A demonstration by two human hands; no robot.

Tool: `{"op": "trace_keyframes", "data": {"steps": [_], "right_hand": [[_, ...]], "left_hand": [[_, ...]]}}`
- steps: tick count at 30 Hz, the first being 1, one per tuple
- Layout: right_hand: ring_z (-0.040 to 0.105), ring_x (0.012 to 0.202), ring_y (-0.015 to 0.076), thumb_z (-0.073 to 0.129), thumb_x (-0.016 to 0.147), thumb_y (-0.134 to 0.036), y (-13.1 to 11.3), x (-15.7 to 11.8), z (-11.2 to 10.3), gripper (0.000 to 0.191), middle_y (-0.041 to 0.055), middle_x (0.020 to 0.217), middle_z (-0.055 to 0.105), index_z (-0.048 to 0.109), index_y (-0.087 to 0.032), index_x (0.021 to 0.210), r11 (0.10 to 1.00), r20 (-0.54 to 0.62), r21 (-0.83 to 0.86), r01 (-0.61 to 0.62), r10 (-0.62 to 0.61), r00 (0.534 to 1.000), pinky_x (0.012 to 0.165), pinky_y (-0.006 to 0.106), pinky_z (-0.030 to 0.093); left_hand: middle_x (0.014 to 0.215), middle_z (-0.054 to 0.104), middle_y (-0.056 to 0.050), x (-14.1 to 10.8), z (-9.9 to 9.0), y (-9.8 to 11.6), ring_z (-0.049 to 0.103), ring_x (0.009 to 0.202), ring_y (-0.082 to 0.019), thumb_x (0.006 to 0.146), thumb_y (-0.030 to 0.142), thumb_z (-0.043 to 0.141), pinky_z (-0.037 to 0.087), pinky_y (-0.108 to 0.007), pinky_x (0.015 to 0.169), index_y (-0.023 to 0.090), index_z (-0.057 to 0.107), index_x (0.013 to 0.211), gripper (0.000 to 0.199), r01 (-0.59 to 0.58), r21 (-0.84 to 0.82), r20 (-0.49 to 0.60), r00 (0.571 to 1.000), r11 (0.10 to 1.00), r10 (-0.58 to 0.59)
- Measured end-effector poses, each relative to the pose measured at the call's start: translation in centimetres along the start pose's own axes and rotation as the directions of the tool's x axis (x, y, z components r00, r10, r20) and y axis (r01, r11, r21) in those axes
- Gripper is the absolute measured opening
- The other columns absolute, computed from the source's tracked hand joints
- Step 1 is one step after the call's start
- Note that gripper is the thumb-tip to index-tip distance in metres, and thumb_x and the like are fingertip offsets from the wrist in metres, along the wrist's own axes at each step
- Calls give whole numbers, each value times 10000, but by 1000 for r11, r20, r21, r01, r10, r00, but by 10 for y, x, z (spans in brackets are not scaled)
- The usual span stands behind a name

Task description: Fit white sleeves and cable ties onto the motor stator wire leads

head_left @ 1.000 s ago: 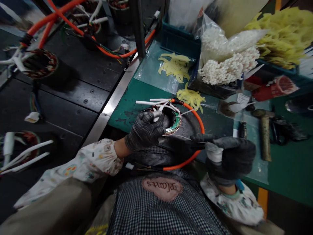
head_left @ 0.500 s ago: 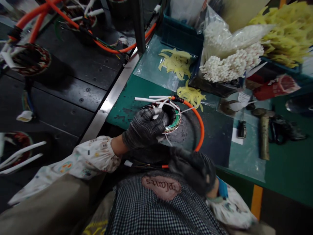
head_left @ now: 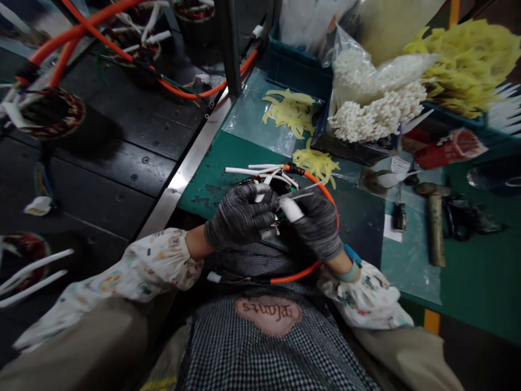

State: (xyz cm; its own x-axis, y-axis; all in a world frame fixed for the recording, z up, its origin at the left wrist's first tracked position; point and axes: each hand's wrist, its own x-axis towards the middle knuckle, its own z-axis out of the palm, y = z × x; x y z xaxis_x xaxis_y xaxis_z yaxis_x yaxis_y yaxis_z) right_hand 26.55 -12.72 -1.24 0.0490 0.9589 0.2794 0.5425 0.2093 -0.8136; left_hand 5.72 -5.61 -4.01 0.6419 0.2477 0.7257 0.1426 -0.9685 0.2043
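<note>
A motor stator lies on the bench between my hands, mostly covered by them; white sleeved leads and an orange cable come off its far side. My left hand, in a grey knit glove, is closed over the stator's left and near rim. At its right side my right hand, gloved alike with a white-covered thumb, is closed with thumb and fingers together. Thin white cord sticks out by the right thumb and seems pinched there; its lower part is hidden.
Yellow curved strips lie on a plastic bag behind the stator. Bins hold white pieces and more yellow strips. A hammer and a red cup are at right. Other stators stand on the dark surface at left.
My right hand has moved up and left from the apron to the stator's right side and closed there. My left hand has stayed at the stator.
</note>
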Motion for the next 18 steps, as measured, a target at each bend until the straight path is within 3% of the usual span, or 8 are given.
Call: {"op": "trace_keyframes", "data": {"steps": [3,6,9,12,15,18], "right_hand": [[833,888,238,638,1126,-433,1,3,-8,303,30,979,883,880,-266,1055,978,79,196,-71,56,995,925,445,712],[828,909,253,755,1053,-417,3,4,-15,196,33,994,884,893,-278,1059,983,164,180,-26,-4,986,921,468,706],[795,826,237,840,967,-368,5,3,-14,102,22,904,849,878,-275,984,994,93,106,5,-15,996,826,441,697],[805,860,233,828,965,-335,5,2,-9,79,28,936,850,867,-267,974,995,17,102,-3,1,1000,827,425,691],[799,858,231,824,975,-327,5,1,-4,68,24,933,844,868,-278,993,997,-9,72,20,-19,1000,830,429,674],[800,853,220,818,995,-299,6,-3,-4,49,14,935,846,861,-282,1014,996,4,75,50,-51,999,831,417,670]], "left_hand": [[1084,872,-60,1,-2,0,826,1107,-291,1085,354,719,700,-495,1066,174,791,1087,194,-15,45,-7,1000,999,16],[1134,876,-61,-1,-2,1,815,1147,-323,1086,369,701,710,-516,1024,185,800,1107,210,7,71,26,1000,997,-9],[1158,873,-43,-8,0,0,806,1177,-325,1055,373,743,697,-534,1061,219,805,1084,169,40,40,76,996,998,-43],[1225,856,-55,-16,4,-2,799,1210,-340,1024,414,784,683,-565,1093,256,815,1107,181,101,11,68,992,995,-102],[1245,841,-78,-20,6,-3,782,1255,-369,1000,442,808,681,-588,1096,268,830,1094,199,167,-46,74,984,985,-163],[1210,852,-65,-16,5,-3,790,1227,-343,1020,412,793,680,-555,1089,256,832,1124,192,143,-35,117,983,989,-138]]}}
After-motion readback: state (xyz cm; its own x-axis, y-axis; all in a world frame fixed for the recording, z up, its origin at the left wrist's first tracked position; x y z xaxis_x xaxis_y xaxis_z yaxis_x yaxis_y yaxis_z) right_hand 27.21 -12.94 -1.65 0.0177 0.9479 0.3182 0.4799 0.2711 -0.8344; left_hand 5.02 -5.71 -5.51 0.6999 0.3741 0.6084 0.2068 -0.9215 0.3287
